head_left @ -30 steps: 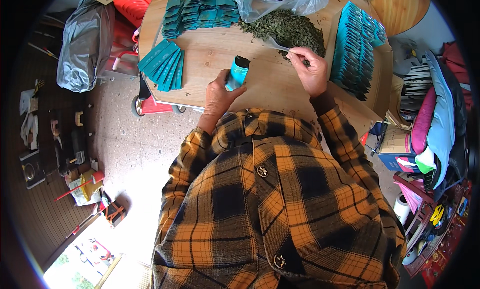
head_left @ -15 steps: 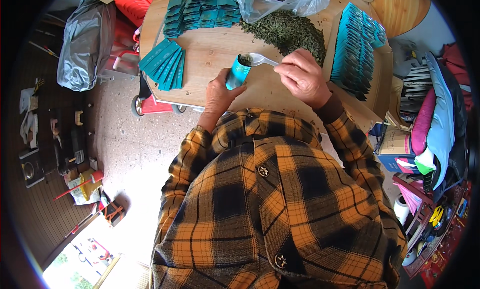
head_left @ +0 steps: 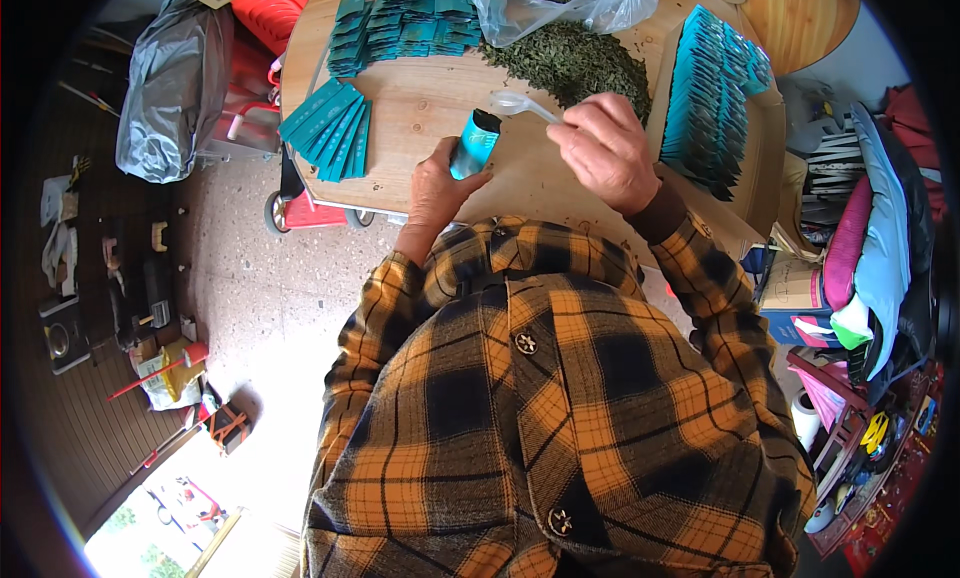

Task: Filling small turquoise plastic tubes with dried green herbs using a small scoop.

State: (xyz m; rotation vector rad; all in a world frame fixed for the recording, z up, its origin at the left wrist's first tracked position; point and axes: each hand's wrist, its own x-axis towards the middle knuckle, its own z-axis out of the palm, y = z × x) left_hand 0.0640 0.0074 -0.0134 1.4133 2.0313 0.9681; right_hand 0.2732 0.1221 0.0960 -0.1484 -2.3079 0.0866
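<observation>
My left hand (head_left: 440,193) is closed around a small teal packet (head_left: 474,146), held upright over the table's near edge with its dark mouth gaping upward. My right hand (head_left: 608,153) pinches the handle of a clear plastic spoon (head_left: 518,103). The spoon's bowl hangs just above and right of the packet's mouth, apart from it. Whether any leaf is left in the bowl is hard to see. Beyond the spoon lies a heap of dried green leaves (head_left: 575,70), partly under a clear plastic bag (head_left: 520,18). A fan of flat teal packets (head_left: 335,128) rests left of my left hand.
Stacked teal packets (head_left: 410,23) sit at the table's far left. A cardboard box (head_left: 765,168) at the right holds rows of upright teal packets (head_left: 705,98). The wooden table (head_left: 400,88) has a curved left edge. A grey bag (head_left: 172,98) stands beyond it.
The spoon has lifted out of the packet's mouth and moved up, now clear of it. My right hand has tilted slightly; my left hand keeps the packet in nearly the same spot.
</observation>
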